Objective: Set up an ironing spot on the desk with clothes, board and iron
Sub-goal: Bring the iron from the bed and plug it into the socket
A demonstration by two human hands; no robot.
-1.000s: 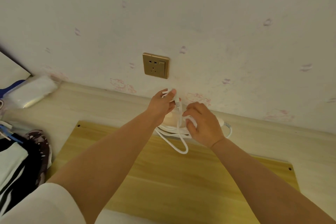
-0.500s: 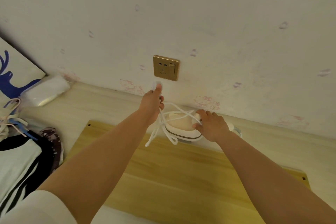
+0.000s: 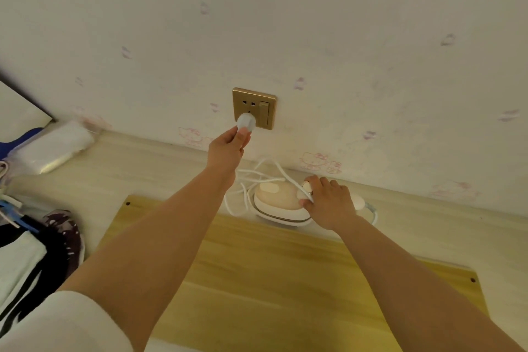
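Fingers of the left hand (image 3: 228, 146) pinch the white plug (image 3: 246, 122) against the lower holes of the gold wall socket (image 3: 254, 107). Its cord (image 3: 257, 177) loops loosely down to the cream iron (image 3: 278, 198), which sits on the bench (image 3: 143, 168) at the far edge of the wooden board (image 3: 285, 280). The right hand (image 3: 328, 203) grips the iron's rear. Clothes (image 3: 25, 260) lie at the left.

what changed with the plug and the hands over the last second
The left hand carried the plug up from the iron to the socket, trailing cord. The right hand let go of the cord and settled on the iron. Iron and board stayed put.
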